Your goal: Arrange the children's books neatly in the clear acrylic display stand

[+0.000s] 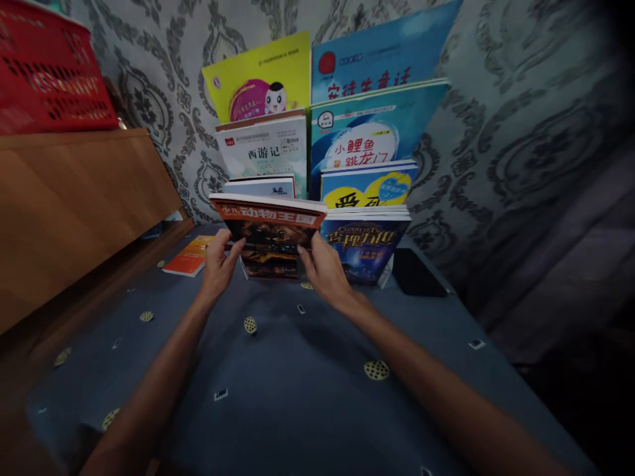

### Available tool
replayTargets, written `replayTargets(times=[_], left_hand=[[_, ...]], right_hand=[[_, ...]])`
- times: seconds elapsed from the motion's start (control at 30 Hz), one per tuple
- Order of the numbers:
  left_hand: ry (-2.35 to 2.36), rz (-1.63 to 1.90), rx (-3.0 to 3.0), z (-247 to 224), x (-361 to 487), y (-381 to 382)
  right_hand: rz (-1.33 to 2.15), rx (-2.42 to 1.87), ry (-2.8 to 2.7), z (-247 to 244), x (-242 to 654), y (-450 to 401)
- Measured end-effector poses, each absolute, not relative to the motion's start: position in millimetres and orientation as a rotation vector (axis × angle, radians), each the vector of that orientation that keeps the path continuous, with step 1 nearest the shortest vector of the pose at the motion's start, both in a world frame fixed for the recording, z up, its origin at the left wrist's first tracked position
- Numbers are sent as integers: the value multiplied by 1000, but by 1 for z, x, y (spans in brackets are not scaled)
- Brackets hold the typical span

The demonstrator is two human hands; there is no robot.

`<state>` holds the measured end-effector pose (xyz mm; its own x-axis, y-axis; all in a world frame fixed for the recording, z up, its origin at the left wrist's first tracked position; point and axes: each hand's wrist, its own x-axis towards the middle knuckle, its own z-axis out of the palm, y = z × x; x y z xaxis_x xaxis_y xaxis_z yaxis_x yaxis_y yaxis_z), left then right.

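Between my two hands is a book (270,221) with a dark red and brown cover, tilted with its top edge toward the rack. My left hand (218,261) grips its left edge, thumb on the front cover. Its right edge is in my right hand (322,268), thumb also in front; the fingers behind are hidden. Just behind it, books stand in stepped rows: a white-green book (262,149), a yellow book (262,76), a blue book (381,49), a teal book (377,129) and a blue-yellow book (370,185). Right of my right hand stands a dark blue book (362,244).
An orange book (188,256) lies flat on the blue patterned cloth (278,396), left of my left hand. A black flat object (418,272) lies at the right. A red basket (54,73) stands on a wooden cabinet (79,205) at left. Patterned wallpaper (491,119) rises behind.
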<state>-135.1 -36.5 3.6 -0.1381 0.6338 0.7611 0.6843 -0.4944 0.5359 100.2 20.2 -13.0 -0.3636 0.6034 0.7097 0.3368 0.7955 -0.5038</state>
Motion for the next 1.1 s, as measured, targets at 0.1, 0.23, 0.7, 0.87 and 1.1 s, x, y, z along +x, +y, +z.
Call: replayTargets(times=[0.1,0.23,0.7,0.87,1.1], left_hand=[[-1564,-1764,-2023,-1,-136,-35],[-1581,-1798,-2013,-6,-138,-35],[-1760,-1906,-1945,-32,-145,-27],[-1731,-1921,-1934,-32,-146,-23],[-1703,-1973,-1961,-38,-147,-20]], right_hand=[[319,-713,-2007,-18,99,21],[296,-743,-2035,-23,97,22],[235,-969,-2123,-38,92,27],[226,-1001,-2111,-38,92,29],[162,-1073,-2170,-32,93,25]])
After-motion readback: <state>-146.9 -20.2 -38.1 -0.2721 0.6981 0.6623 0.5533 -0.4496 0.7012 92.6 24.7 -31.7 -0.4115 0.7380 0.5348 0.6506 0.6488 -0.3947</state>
